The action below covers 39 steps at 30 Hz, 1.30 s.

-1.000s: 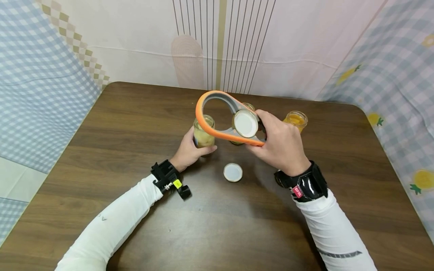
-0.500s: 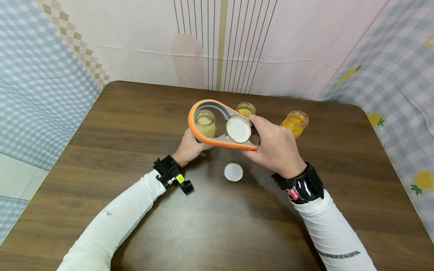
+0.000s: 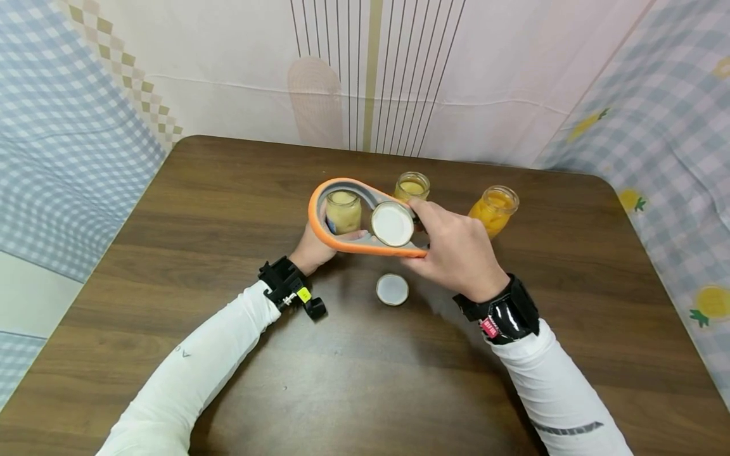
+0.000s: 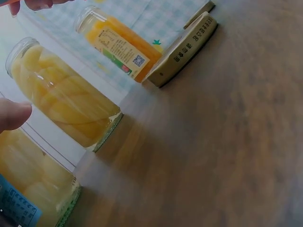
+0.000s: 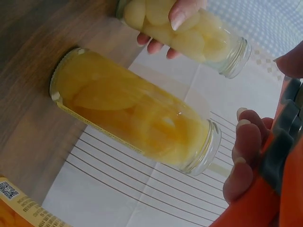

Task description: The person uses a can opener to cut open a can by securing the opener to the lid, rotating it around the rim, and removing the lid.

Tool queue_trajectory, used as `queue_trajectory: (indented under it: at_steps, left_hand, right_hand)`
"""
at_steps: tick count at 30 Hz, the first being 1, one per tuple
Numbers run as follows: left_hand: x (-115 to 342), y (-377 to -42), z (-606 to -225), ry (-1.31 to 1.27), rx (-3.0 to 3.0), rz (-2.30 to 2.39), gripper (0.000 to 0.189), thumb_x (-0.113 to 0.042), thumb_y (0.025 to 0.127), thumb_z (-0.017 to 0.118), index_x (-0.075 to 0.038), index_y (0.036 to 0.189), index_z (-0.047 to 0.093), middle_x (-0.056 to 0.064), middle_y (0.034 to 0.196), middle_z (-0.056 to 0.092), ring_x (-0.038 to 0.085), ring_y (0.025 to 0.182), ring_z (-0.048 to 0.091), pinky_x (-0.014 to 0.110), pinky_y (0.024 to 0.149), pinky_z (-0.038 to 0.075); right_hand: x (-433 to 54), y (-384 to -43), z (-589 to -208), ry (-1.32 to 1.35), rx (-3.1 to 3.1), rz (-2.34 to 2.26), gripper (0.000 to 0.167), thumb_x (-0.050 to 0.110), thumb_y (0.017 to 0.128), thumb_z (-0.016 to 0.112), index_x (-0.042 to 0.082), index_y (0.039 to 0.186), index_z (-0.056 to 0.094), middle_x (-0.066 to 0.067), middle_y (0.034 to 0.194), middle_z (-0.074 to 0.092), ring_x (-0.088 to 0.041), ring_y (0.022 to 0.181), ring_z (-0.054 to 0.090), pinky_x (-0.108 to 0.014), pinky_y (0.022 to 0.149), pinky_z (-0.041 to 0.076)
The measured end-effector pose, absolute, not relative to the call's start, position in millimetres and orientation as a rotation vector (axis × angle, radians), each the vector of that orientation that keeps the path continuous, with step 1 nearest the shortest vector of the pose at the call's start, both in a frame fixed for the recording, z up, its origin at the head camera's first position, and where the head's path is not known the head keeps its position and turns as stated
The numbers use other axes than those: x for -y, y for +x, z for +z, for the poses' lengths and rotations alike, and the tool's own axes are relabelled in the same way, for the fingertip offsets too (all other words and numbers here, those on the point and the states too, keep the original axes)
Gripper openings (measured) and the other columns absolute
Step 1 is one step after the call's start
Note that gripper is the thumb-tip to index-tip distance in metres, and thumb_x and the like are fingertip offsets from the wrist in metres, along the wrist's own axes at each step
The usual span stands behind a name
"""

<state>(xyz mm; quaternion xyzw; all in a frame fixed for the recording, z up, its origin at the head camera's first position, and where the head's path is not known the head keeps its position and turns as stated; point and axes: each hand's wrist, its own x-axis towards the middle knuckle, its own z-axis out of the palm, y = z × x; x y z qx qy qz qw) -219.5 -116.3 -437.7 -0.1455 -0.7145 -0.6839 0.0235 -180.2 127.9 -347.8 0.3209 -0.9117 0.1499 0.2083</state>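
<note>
My left hand (image 3: 310, 250) grips an open glass jar (image 3: 343, 218) of pale round fruit, thumb on one side and fingers on the other, as the right wrist view shows. The jar stands upright on the table, its blue label visible in the left wrist view. My right hand (image 3: 459, 253) holds an orange and grey jar opener (image 3: 365, 249) by its narrow end. Inside the opener's loop sits a jar lid (image 3: 392, 224), white underside up. The wide end of the loop overlaps the held jar in the head view, while the right wrist view shows that jar's mouth (image 5: 235, 59) bare.
An open jar of yellow fruit (image 3: 412, 185) stands behind the opener. Further right is an open jar of orange fruit (image 3: 495, 210). One loose lid (image 3: 392, 289) lies on the brown table (image 3: 342, 380); another lid (image 4: 200, 13) shows behind it in the left wrist view.
My right hand has moved left and nearer with the opener and lid, uncovering the yellow fruit jar. The loop now overlaps the held jar more. My left hand keeps its grip, nearly still.
</note>
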Motion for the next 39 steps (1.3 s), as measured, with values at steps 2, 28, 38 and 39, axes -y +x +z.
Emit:
queue_trajectory:
  at_steps: [2,28,38,39]
  left_hand:
    - [116,-220,-435,-0.471,2.187,-2.123,0.065,0.004,0.077,0.083,-0.007,0.133,0.052,0.008,0.119,0.062,0.013,0.108,0.057,0.032,0.102,0.045]
    - [124,-237,-459,-0.350,2.237,-2.047,0.051,-0.010,0.080,0.085,-0.011,0.126,0.063,0.006,0.112,0.067,0.016,0.104,0.061,0.033,0.095,0.049]
    - [124,-234,-456,-0.304,2.271,-2.035,0.053,-0.017,0.081,0.085,-0.010,0.126,0.058,0.007,0.112,0.066,0.016,0.104,0.060,0.032,0.094,0.048]
    - [124,-234,-455,-0.303,2.276,-2.036,0.053,-0.016,0.081,0.084,-0.010,0.127,0.057,0.007,0.113,0.066,0.016,0.104,0.060,0.032,0.095,0.048]
  right_hand:
    - [-128,-180,-348,0.902,2.531,0.413,0.076,0.035,0.064,0.092,0.004,0.124,0.059,-0.005,0.090,0.069,-0.018,0.069,0.067,-0.042,0.050,0.052]
    - [-123,-176,-351,0.940,2.551,0.390,0.069,0.038,0.065,0.091,0.009,0.120,0.059,-0.004,0.088,0.069,-0.019,0.068,0.065,-0.040,0.048,0.051]
    - [-122,-175,-352,0.965,2.582,0.365,0.075,0.040,0.066,0.091,0.007,0.124,0.059,-0.007,0.099,0.072,-0.021,0.074,0.069,-0.040,0.052,0.055]
    - [-122,-175,-352,0.967,2.585,0.364,0.075,0.040,0.066,0.092,0.006,0.124,0.059,-0.008,0.100,0.073,-0.022,0.075,0.070,-0.040,0.052,0.055]
